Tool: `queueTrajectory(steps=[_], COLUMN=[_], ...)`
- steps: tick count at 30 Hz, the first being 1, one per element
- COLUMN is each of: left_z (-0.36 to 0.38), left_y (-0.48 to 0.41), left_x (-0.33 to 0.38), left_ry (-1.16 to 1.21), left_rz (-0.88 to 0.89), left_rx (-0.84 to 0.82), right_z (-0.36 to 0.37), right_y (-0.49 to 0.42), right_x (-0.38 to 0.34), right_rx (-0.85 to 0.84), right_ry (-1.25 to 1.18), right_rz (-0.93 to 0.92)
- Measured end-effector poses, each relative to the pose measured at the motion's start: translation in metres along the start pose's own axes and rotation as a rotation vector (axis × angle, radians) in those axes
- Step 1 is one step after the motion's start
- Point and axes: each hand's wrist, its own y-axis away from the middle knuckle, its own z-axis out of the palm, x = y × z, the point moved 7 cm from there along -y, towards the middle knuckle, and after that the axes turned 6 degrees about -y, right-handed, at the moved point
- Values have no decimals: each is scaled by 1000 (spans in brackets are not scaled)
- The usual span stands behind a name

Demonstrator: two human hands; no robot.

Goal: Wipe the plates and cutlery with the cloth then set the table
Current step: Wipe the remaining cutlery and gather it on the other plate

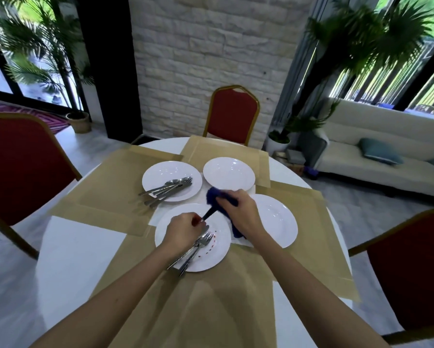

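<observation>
The cloth (221,195), gripped in the curled right hand (238,214) over the tabletop's middle, should be drawn firmly along the utensil (207,216) that the left hand (183,228) pinches above the near-edge plate (222,256).

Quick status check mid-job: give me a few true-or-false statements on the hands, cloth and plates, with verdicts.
1. The right hand grips the blue cloth. True.
2. The far-left plate is bare. False: a pile of cutlery lies on it.
3. The near plate bears red specks. True.
4. The left hand is idle. False: it holds a piece of cutlery whose end is in the cloth.
</observation>
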Motion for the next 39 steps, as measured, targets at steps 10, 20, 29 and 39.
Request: queueTrajectory(steps=[10,20,29,39], left_z=[-5,6,19,-8], left_y=[16,13,29,-9], left_x=[29,40,39,53], left_ry=[11,404,658,586], left_rz=[145,93,2,-42], left_rx=[49,-94,-402,-159], right_z=[-65,-30,-36,-26], right_y=[-30,0,-13,2], right_x=[16,10,17,38], right_rx=[264,219,154,205], right_ry=[299,-49,-462,-702], right_rz=[115,-59,299,595])
